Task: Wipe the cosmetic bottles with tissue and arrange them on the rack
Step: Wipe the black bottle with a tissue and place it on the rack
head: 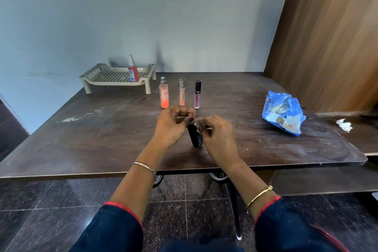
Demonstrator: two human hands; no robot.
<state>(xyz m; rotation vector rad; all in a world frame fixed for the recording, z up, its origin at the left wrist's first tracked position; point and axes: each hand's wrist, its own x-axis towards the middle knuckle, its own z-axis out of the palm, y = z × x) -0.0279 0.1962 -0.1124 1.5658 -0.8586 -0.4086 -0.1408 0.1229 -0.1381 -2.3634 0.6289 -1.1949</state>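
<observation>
Cosmetic bottles stand in three places: a red spray bottle (pixel 133 72) is upright on the beige rack (pixel 96 80) at the far left of the table (pixel 102 129). An orange spray bottle (pixel 164 96), a peach tube (pixel 182 93) and a purple tube (pixel 197 96) wait in a row just in front of the rack's right end. A dark bottle (pixel 194 137) is between my hands near the front edge, its base seemingly resting on the table. My left hand (pixel 173 122) pinches that bottle at its cap end, fingers curled round it, so that it cannot tip or spin. My right hand (pixel 216 135), fingers closed on a small wad of tissue (pixel 198 124), works at the upper side. I judge this the wiping step, with one bottle racked and four to go. A blue tissue packet (pixel 283 112) lies to the right, handy for a fresh sheet. A crumpled tissue (pixel 344 125) sits beyond it on the adjoining surface.
</observation>
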